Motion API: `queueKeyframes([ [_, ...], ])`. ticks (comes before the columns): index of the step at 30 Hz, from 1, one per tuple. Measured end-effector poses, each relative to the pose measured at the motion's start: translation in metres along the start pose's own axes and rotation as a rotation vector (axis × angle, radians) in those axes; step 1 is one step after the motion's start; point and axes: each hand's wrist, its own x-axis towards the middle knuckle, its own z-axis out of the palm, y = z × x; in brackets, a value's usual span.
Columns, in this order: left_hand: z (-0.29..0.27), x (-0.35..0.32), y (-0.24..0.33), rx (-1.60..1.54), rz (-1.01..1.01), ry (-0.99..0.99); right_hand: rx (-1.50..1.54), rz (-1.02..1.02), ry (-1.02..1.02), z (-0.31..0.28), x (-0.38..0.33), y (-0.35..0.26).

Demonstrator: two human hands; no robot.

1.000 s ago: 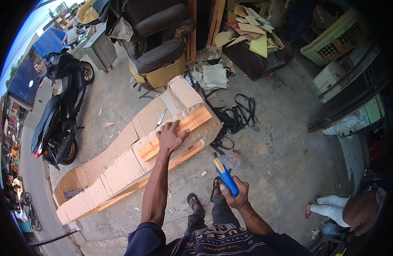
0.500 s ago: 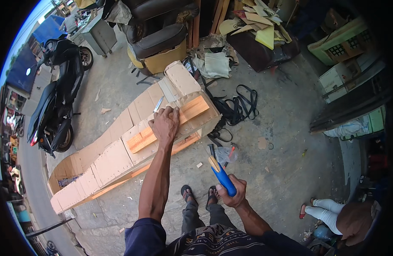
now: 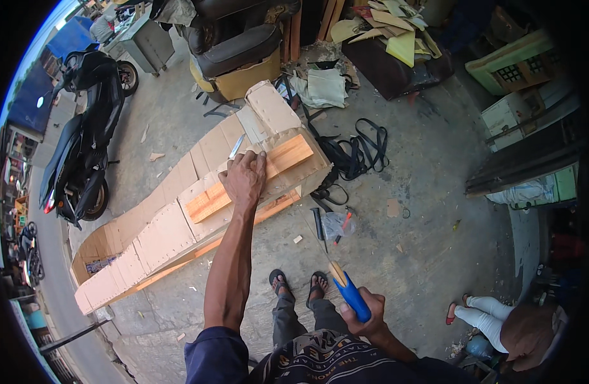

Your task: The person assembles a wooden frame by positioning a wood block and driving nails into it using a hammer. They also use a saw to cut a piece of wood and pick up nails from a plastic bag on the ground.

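Note:
A long cardboard-covered frame [image 3: 157,240] lies diagonally to my front left, with orange-brown wood along its near lower side. On top of it sits a flat wooden board [image 3: 288,155]. My left hand [image 3: 244,178] is closed over the board's middle, fingers curled over the far edge. Just beyond those fingers, a slim pale-blue object [image 3: 237,146] rests on the cardboard, too small to identify. My right hand [image 3: 369,313], low near my body, grips what looks like a handsaw [image 3: 352,299] by its blue-and-wood handle. The thin blade shows nearly edge-on, pointing toward the frame.
Black straps [image 3: 355,157] lie tangled beyond the board. Beside my feet are a clear plastic bag [image 3: 338,225] and a black-handled tool [image 3: 317,223]. A motorcycle [image 3: 83,137] stands left, a torn armchair [image 3: 237,61] behind. Another person [image 3: 525,333] is at lower right.
My right hand has drawn the saw down and slightly right, toward my body, so its thin blade shows more. My left hand stays on the board.

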Motion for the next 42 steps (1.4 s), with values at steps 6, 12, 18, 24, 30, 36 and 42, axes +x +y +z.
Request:
queueKeyframes([
  [6,-0.001,0.004,0.018,-0.019,0.018,-0.047,0.057,0.027,0.04,0.03,0.074,0.009],
  [12,-0.001,0.002,-0.002,0.03,-0.025,-0.009,0.016,-0.039,0.066,0.008,-0.009,-0.011],
  [18,0.006,0.003,0.022,0.0,0.034,-0.005,0.074,0.039,0.083,0.042,0.094,0.014],
  [24,0.01,0.007,-0.001,0.056,-0.071,0.054,-0.074,-0.028,0.024,-0.01,-0.029,-0.011],
  [30,0.017,0.012,0.021,0.023,0.016,0.107,0.016,0.069,0.072,0.031,0.081,0.03],
  [36,0.009,0.009,-0.005,0.081,-0.067,0.049,-0.135,-0.099,0.035,-0.006,-0.03,0.005],
  [42,0.017,0.01,0.018,0.04,-0.028,0.021,0.078,-0.034,0.132,0.037,0.101,0.033],
])
